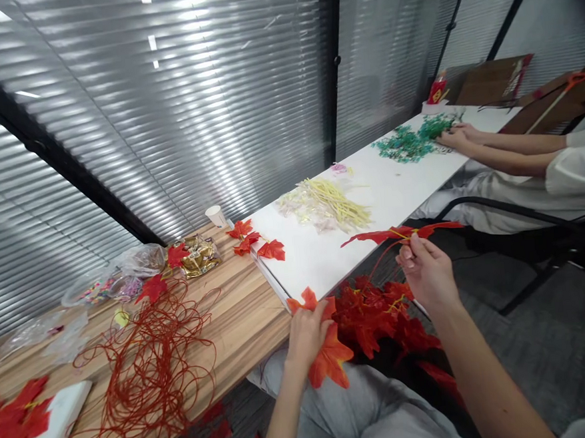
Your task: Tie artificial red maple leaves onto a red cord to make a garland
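Pinching with the right hand [429,273], thumb to fingers and closed up narrow, a red leaf spray [404,233] by its yellow middle; held right at the fingertips, spread out to both sides and seen nearly edge-on. Holding with the left hand [306,335], lower down and near the knee, an orange-red leaf [331,358], bunched under the curled grip and showing past it above, to the right and below (cannot tell quite how the fingertips meet it, being partly hidden). See between the two a pile of red leaves [374,313], crowding the space there and partly overlapped by the left. Just beyond the left hand, find the near corner of a white table [301,272], bearing pale yellow stems [332,203] and, farther along, green sprigs [405,144], handled by a co-worker's hands [459,135] well apart. On the wooden table [242,292] to the left, see a sprawling tangle of red cord [157,362], a gold packet [200,257] behind it, and a paper cup [216,216] near the blinds [204,105]. To the right, past the right hand, note a black chair arm [512,205].
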`<state>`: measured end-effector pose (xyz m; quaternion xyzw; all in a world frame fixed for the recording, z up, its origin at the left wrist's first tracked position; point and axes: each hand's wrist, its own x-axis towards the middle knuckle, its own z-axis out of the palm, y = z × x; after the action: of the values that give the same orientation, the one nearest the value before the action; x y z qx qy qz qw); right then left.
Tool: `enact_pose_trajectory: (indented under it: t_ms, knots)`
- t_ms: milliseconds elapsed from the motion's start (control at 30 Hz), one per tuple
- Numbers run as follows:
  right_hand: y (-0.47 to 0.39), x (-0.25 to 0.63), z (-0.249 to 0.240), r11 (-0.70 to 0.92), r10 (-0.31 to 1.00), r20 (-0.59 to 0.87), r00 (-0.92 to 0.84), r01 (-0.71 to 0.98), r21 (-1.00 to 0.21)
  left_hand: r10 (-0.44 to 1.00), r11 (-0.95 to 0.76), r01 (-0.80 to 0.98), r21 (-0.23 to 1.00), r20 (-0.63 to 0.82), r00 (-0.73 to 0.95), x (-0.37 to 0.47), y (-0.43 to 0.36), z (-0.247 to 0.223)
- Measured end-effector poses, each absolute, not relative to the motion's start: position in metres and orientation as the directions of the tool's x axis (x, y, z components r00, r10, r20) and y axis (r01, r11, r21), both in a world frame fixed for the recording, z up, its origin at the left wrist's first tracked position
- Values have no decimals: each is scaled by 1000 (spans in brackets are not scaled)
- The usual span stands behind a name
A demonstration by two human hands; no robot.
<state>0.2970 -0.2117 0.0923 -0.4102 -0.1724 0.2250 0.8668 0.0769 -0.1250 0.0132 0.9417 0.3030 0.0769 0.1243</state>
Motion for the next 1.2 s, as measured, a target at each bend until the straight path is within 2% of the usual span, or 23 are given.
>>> enact_pose_trajectory:
  t_ms: [133,233,400,467,533,633,700,767,867,933,967,1033,1100,1200]
  knots:
    - [-215,298,104,604,501,184,845,-190,-774,567,-774,574,269,-109,816,92,-134,11]
    - [-220,304,110,622,444,222,868,-121,-774,599,-726,621,297,-170,782,92,-137,7]
    - [-224,319,115,647,294,253,922,3,-763,685,-647,706,287,-189,704,76,-145,1]
    - [-223,324,111,628,248,273,929,60,-776,712,-618,717,323,-156,684,67,-150,2]
    - [-222,330,101,552,256,300,919,116,-826,734,-590,702,399,-97,672,58,-155,5]
    - [-226,340,74,270,428,301,852,197,-942,780,-533,661,528,4,626,46,-163,12]
    - [-234,345,49,6,545,284,788,335,-942,814,-486,626,610,54,579,41,-168,18]
    - [-245,348,23,-227,642,253,724,495,-839,842,-440,589,678,83,533,37,-172,24]
    - [-262,336,-8,-376,783,141,605,643,-668,862,-399,556,729,92,499,36,-177,30]
    - [-269,313,-18,-393,859,33,511,699,-597,862,-396,545,739,94,499,36,-181,33]
    - [-271,298,-19,-362,890,-1,456,705,-610,861,-399,537,743,102,499,36,-183,35]
    - [-270,261,-18,-237,935,23,355,670,-704,855,-415,508,754,133,501,35,-188,36]
    - [-263,224,-12,-105,971,37,236,562,-821,841,-445,468,764,177,511,32,-193,38]
    - [-246,184,-6,-35,986,44,162,451,-892,806,-508,426,749,241,540,22,-200,39]
